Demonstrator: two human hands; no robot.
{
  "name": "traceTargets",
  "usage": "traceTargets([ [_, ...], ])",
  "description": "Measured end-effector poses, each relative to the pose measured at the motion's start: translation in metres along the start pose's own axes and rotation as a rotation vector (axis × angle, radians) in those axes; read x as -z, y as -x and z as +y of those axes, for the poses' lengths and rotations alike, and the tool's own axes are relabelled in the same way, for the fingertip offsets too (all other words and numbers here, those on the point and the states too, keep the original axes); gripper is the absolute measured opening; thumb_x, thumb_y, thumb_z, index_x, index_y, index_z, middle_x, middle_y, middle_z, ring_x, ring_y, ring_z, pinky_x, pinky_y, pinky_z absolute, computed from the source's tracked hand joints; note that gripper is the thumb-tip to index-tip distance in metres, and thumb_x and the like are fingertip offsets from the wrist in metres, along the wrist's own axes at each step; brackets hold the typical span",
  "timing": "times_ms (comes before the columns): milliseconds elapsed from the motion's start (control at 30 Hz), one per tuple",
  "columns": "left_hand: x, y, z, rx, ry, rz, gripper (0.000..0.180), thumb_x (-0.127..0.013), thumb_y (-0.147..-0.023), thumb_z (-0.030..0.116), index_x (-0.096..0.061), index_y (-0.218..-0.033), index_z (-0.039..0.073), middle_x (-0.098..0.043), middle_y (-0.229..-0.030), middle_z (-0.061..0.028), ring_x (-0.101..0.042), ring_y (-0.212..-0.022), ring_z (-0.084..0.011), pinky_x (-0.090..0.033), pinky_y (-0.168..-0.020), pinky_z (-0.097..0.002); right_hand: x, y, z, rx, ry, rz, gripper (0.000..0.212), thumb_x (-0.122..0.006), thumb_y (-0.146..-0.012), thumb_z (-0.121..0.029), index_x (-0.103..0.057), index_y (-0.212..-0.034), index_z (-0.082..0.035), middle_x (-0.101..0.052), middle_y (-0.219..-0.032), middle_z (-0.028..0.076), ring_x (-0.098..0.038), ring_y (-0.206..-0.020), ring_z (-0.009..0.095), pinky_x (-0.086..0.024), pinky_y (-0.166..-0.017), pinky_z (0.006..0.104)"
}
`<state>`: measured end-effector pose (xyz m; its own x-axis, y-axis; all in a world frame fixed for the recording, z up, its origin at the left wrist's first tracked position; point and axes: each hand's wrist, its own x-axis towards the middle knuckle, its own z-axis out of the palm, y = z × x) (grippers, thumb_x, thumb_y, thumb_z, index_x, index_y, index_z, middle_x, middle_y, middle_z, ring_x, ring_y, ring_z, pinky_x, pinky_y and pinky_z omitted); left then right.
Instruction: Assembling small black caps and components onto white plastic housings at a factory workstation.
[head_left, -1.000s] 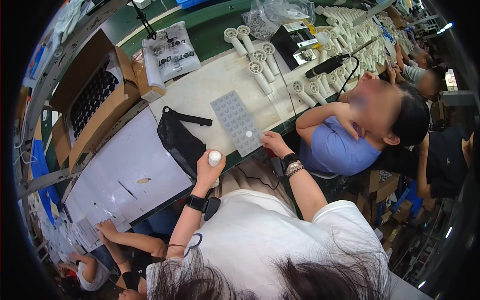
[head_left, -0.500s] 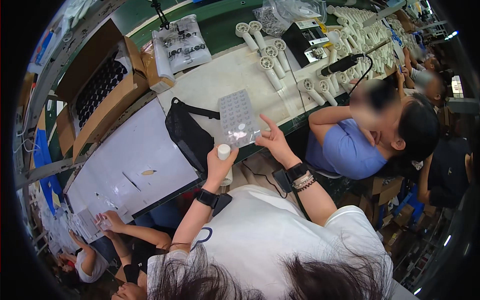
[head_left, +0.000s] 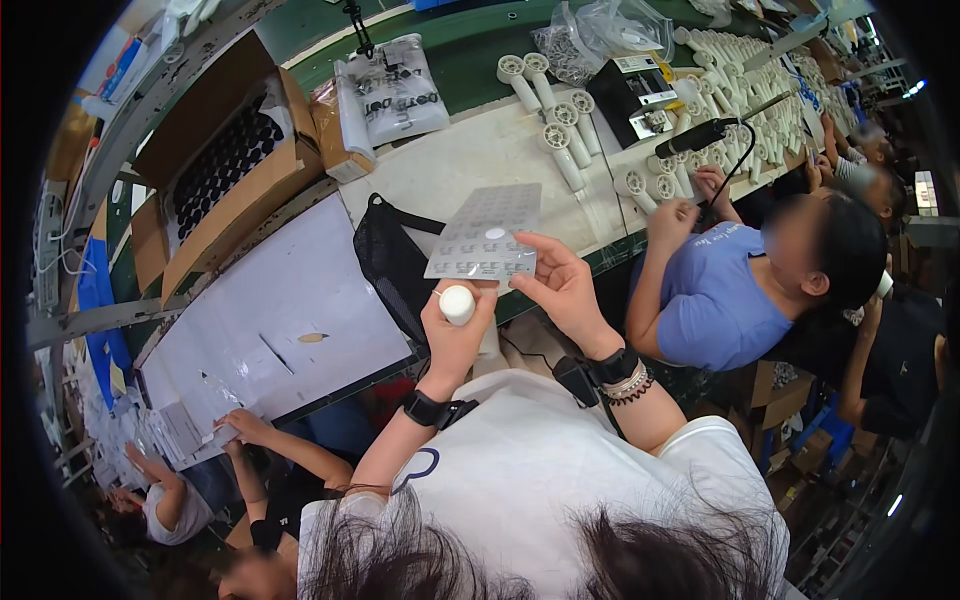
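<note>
My left hand (head_left: 456, 335) is closed around a white cylindrical piece (head_left: 457, 305), its round end facing up. Most of the piece's length is hidden by the hand. In front of it a thin, shiny sheet of small grey-printed labels (head_left: 490, 215) is tilted, with one white oval on it. My right hand (head_left: 568, 298) has thumb and index finger at the sheet's lower right corner and right edge, pinching it; the other fingers are curled. The sheet's lower edge comes right above my left fingers; whether they touch it I cannot tell.
A black mesh bag (head_left: 390, 262) lies beside the sheet on the bench. Several white fan-shaped parts (head_left: 563, 140) and a black device (head_left: 632, 100) stand farther back. An open carton (head_left: 235, 215) of dark round pieces is at left. A co-worker in blue (head_left: 725, 300) sits at right.
The label sheet has tilted and come closer to my left hand. My right index finger has moved down onto its edge. The co-worker at right has raised a hand toward the white parts.
</note>
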<state>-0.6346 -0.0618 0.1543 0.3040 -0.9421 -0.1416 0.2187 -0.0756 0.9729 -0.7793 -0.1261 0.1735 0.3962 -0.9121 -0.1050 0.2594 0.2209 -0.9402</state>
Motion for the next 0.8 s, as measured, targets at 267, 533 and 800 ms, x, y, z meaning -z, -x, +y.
traceTargets([
  [267,-0.001,-0.009,0.02,0.082,0.15,0.03,0.012,-0.067,-0.078,0.004,-0.059,-0.087,0.001,-0.062,-0.076,-0.0038,-0.057,-0.063,-0.0083,-0.046,-0.057,-0.022,-0.017,0.002,-0.022,0.072,0.113,-0.048,0.049,-0.059,-0.082,0.006,-0.043,-0.128,0.003,-0.059,-0.108,0.011,-0.057,-0.098,0.013,-0.047,-0.085,0.026],
  [533,-0.002,-0.008,0.039,-0.034,0.176,-0.068,0.009,-0.065,-0.079,0.004,-0.06,-0.085,-0.001,-0.062,-0.073,-0.0041,-0.057,-0.061,-0.0083,-0.045,-0.055,-0.0219,-0.029,0.006,-0.039,0.102,0.142,-0.107,0.046,-0.059,-0.082,0.006,-0.046,-0.126,0.004,-0.062,-0.102,0.011,-0.058,-0.093,0.011,-0.048,-0.081,0.0243],
  [800,-0.007,-0.007,0.039,-0.139,0.066,-0.023,0.013,-0.067,-0.075,0.003,-0.061,-0.086,-0.002,-0.064,-0.074,-0.0042,-0.058,-0.063,-0.0096,-0.046,-0.058,-0.023,-0.031,0.012,-0.06,0.201,0.474,-0.02,0.039,-0.066,-0.076,0.003,-0.058,-0.114,0.002,-0.066,-0.09,0.008,-0.061,-0.078,0.007,-0.05,-0.069,0.02],
])
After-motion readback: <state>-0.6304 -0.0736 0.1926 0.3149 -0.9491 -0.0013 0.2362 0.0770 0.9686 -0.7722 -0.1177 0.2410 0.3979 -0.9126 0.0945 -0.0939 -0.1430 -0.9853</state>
